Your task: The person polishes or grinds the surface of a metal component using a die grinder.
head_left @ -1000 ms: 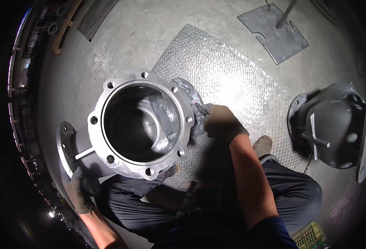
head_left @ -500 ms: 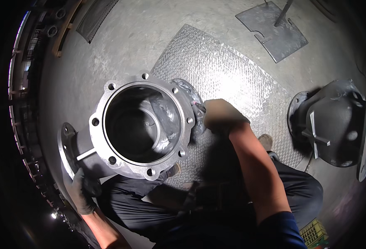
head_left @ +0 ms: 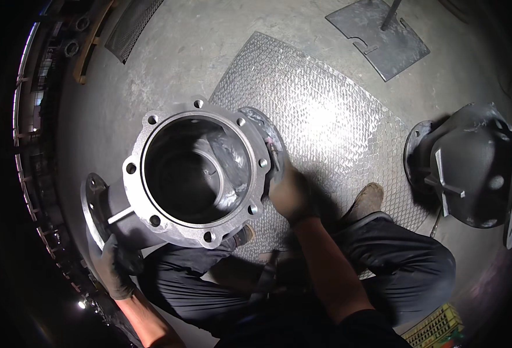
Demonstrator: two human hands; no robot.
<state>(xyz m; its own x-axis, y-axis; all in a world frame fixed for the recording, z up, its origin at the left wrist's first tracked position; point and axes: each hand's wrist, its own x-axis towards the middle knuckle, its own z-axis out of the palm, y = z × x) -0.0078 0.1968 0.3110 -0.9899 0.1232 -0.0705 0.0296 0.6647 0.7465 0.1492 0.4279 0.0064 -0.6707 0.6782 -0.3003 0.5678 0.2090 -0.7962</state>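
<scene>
A heavy grey flanged casting (head_left: 133, 139), like a valve body, stands in front of me with its round bolt-holed mouth facing up. Smaller flanges stick out on its left and right sides. My left hand (head_left: 115, 268), in a dark glove, is closed round the lower rim of the left side flange (head_left: 95, 216). At the lower edge of the right side flange (head_left: 276, 142) is my gloved right hand (head_left: 294, 196). Motion blurs it, and its fingers are partly hidden; whether it holds anything cannot be seen. A small pinkish mark shows on that flange.
A patterned metal floor plate (head_left: 256, 75) lies under the work. To the right sits a second dark flanged casting (head_left: 471, 174). A flat plate with an upright rod (head_left: 384, 46) stands at the far right. A yellow crate (head_left: 436, 327) is at lower right; my legs are bent around the casting.
My right hand has moved down and left along the right flange. A small dark object seen at its fingertips before no longer shows. My left hand keeps its grip. My right foot shows more.
</scene>
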